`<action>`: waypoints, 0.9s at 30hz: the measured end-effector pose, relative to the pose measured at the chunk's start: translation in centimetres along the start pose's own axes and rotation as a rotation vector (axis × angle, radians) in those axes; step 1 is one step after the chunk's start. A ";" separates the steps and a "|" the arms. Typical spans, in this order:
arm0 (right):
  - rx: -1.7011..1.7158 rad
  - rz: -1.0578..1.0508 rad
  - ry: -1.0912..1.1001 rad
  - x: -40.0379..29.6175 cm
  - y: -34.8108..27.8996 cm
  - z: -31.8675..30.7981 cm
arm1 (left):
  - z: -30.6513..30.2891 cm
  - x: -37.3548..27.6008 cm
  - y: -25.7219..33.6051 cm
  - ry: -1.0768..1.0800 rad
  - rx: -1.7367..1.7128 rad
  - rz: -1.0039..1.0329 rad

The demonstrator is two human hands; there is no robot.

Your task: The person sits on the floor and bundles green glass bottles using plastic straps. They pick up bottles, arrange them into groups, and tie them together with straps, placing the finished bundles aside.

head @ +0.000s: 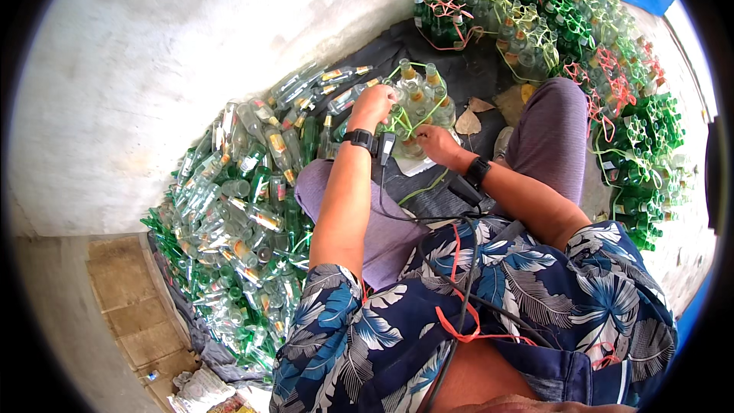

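Between my knees, several clear glass bottles (420, 93) stand upright in a tight cluster. Light-green plastic twine (440, 104) runs around their necks and crosses over the near ones. My left hand (374, 104) is at the cluster's left side, fingers closed on the twine by the bottle necks. At the near side, my right hand (440, 143) pinches a strand of the same twine. Part of a white base (414, 167) shows beneath the bottles. A loose length of green twine (424, 188) trails toward me over the black sheet (410, 186). My fingertips are partly hidden.
A large heap of loose clear and green bottles (246, 229) lies left, against the white wall (172, 69). Bundles tied with red and green twine (565, 28) stand at the back and right. Dry leaves (469, 121) lie beside the cluster. Black cables (413, 218) cross my lap.
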State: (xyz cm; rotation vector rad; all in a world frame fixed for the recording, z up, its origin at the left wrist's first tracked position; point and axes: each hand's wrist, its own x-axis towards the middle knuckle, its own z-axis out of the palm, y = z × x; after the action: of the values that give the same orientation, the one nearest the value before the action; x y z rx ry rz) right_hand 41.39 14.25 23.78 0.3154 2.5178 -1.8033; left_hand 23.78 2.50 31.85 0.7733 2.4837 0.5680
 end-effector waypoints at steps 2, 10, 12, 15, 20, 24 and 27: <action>-0.024 -0.018 0.005 -0.3 -0.2 -0.2 | 0.1 -0.1 -0.4 0.018 0.006 0.005; -0.041 -0.049 0.012 -1.1 -1.3 -1.2 | 0.8 -4.0 0.0 0.225 0.136 0.062; -0.024 -0.042 0.021 -1.3 -1.8 -1.0 | 1.1 -5.4 -0.5 0.167 -0.005 0.012; -0.119 -0.183 0.030 -1.6 -1.9 -0.7 | 2.4 -7.1 -1.9 0.153 0.122 0.070; -0.135 -0.215 0.067 -1.0 -0.2 -0.6 | 4.8 -9.8 2.4 0.335 0.293 -0.058; 0.006 -0.132 0.044 -1.8 -0.7 -0.5 | 7.0 -9.8 0.5 0.415 0.212 -0.054; 0.056 -0.064 0.027 -3.1 -1.8 -1.6 | 8.0 -10.0 1.0 0.469 0.187 -0.094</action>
State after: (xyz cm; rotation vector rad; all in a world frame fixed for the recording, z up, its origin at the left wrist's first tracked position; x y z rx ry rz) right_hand 44.26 14.69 26.44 0.2654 2.5271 -1.9087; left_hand 35.91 -0.90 29.07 0.6413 3.0230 0.5360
